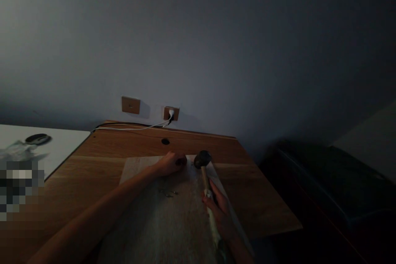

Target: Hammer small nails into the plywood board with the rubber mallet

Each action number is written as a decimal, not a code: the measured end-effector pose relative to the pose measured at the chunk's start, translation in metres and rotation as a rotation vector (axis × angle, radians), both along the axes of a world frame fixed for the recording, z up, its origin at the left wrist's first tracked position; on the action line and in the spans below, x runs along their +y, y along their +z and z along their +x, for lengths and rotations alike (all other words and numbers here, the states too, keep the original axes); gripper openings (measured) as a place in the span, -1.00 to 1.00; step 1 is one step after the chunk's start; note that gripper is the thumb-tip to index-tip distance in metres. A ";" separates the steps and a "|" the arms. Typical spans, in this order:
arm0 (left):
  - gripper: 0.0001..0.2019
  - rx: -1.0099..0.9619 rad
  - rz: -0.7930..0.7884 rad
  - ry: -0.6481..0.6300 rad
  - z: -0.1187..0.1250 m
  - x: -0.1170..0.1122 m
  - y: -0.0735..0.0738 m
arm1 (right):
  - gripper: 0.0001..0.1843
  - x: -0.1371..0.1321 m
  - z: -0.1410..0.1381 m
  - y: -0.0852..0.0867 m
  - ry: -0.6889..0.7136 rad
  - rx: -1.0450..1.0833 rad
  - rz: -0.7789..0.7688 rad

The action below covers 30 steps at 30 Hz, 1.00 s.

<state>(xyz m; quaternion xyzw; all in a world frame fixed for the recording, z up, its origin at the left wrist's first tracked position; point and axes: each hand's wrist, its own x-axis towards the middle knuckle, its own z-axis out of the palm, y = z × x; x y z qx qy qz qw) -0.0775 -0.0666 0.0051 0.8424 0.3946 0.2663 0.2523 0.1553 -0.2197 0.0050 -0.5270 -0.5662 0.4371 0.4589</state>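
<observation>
My right hand (219,210) is wrapped round the pale handle of a mallet (203,159). Its dark, rounded head is raised near the far right corner of a worn board (148,227). Over the board's far part is my left hand (171,164), its fingers curled together. What they pinch, if anything, is too dark and small to make out. Several small, thin metal pieces (169,194), perhaps nails, lie on the board nearer to me, below the left hand.
The board lies on a wooden table (262,198) against a grey wall. A plugged-in outlet (175,114) and a second wall plate (130,105) sit above its back edge, where cables (136,128) run. A white surface (66,138) with a dark round object (38,139) adjoins on the left.
</observation>
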 end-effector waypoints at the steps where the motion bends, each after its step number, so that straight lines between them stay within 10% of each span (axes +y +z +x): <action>1: -0.77 0.009 0.006 -0.013 -0.001 0.000 -0.001 | -0.29 0.000 0.000 0.000 -0.014 0.000 0.006; 30: -0.47 -0.095 -0.122 -0.066 -0.003 0.001 0.006 | -0.25 -0.002 -0.031 -0.007 0.046 0.077 -0.018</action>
